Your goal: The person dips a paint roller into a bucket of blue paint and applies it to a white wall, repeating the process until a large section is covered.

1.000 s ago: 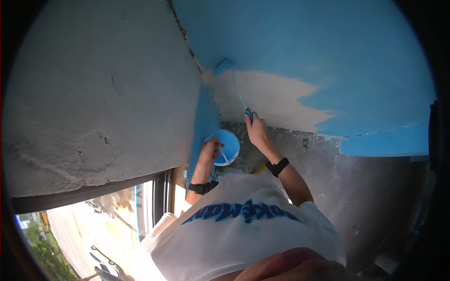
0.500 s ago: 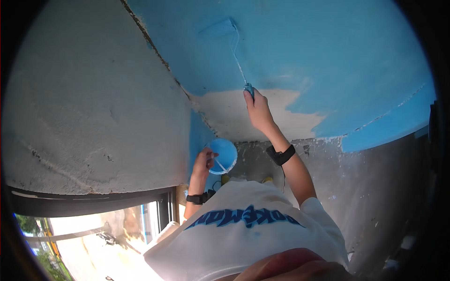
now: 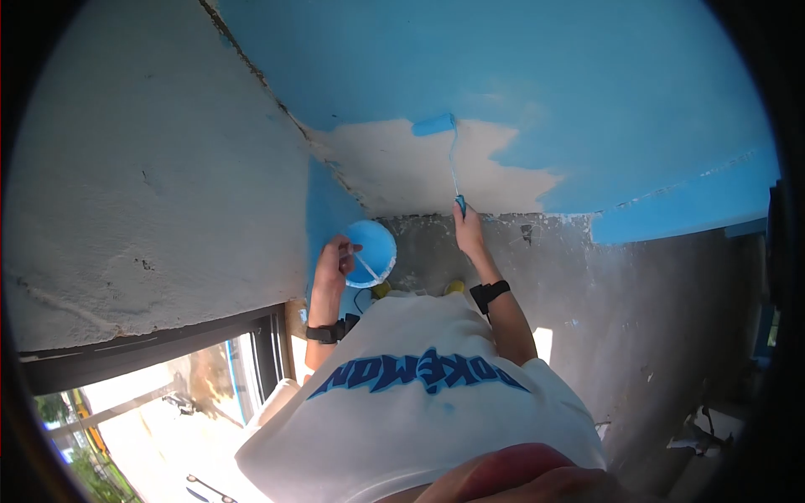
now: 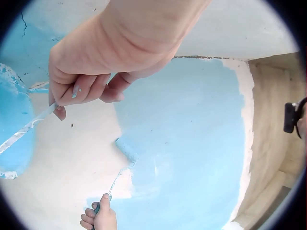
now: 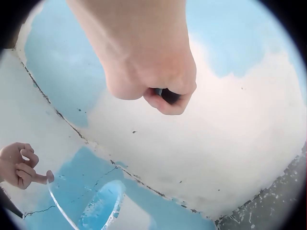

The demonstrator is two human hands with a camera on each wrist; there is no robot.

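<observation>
My right hand (image 3: 470, 232) grips the blue handle of a paint roller (image 3: 433, 125). Its blue sleeve lies at the border between fresh blue paint and a bare whitish patch (image 3: 377, 159) of wall. In the right wrist view, the fist (image 5: 153, 72) wraps around the handle, and its dark butt end shows; the roller head is hidden there. With curled fingers my left hand (image 3: 334, 258) holds the bail handle (image 4: 29, 127) of a white bucket (image 5: 129, 211) coated inside with blue paint. That bucket hangs low beside the wall corner.
A cracked corner seam (image 3: 277, 102) divides the blue wall (image 3: 587, 84) from a grey wall (image 3: 151, 168) at left. Below that grey wall is a bright window opening (image 3: 168, 402). Paint-spattered grey floor (image 3: 570, 285) spreads right of my feet.
The roller went up the blue wall, then came down and right to the bare patch's upper edge. My left hand keeps hold of the bucket handle throughout.
</observation>
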